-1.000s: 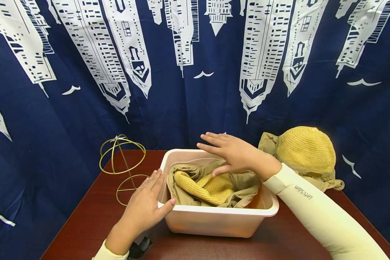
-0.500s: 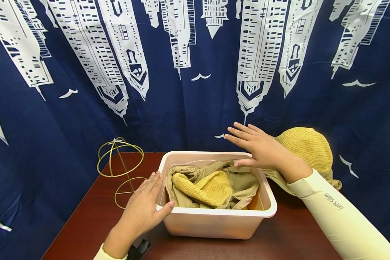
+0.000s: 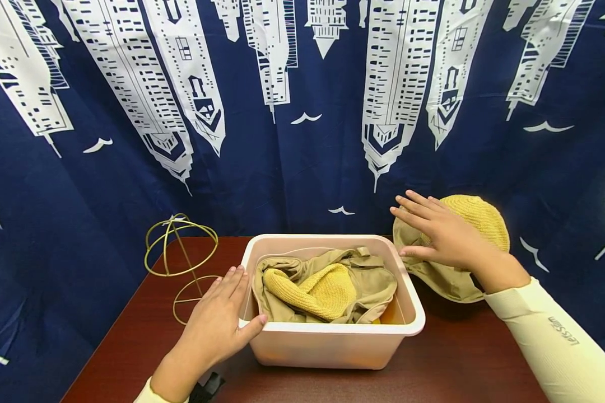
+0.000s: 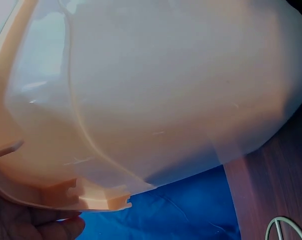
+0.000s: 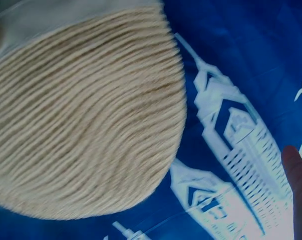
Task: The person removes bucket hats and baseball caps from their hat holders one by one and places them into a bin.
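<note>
A pale pink plastic bin (image 3: 333, 329) stands mid-table, holding khaki cloth (image 3: 380, 280) and a folded yellow ribbed knit piece (image 3: 327, 294). My left hand (image 3: 214, 313) rests on the bin's left rim, fingers straight. In the left wrist view its fingertips (image 4: 65, 229) show at the rim beside the bin's outer wall (image 4: 166, 90). My right hand (image 3: 441, 235) is spread and holds nothing, in front of a hat with a yellow knit crown (image 3: 484, 218) and khaki brim (image 3: 448, 282). The right wrist view is filled on the left by the ribbed crown (image 5: 90, 120); the thumb (image 5: 298, 185) is at the right edge.
A gold wire stand (image 3: 184, 246) with round hoops stands on the left of the dark red-brown table (image 3: 146, 330). Behind the table hangs a navy curtain (image 3: 292, 184) printed with white buildings and birds.
My right hand has moved right, from above the bin to in front of the hat, still spread. My left hand stays at the bin's rim. The head view has shifted slightly.
</note>
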The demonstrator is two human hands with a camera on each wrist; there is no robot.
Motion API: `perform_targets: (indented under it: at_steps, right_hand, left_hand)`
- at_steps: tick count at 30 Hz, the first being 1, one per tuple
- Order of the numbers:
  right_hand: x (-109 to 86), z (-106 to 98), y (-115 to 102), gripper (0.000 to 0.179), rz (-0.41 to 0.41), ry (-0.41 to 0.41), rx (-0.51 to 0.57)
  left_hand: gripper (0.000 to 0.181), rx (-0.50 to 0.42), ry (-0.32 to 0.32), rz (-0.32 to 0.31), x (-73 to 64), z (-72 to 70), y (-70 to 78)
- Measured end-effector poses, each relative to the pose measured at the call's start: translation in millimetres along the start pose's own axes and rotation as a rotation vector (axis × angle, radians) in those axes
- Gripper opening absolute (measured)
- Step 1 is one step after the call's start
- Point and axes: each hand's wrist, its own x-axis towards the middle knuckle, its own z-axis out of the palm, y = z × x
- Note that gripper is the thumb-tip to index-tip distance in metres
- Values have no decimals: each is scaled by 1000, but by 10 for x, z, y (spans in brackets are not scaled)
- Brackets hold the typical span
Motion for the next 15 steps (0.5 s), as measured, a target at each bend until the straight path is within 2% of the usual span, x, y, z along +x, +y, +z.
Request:
perform_targets:
  at_steps: [9,15]
  right_hand:
    - [-262,-97,279,86,75,26,-19]
    - [-455,-146,501,85,155,16,-35]
  left_hand:
    - [84,13,-29,-13,13,-36,-8]
    - [84,0,-36,-11,11,-25,-1]
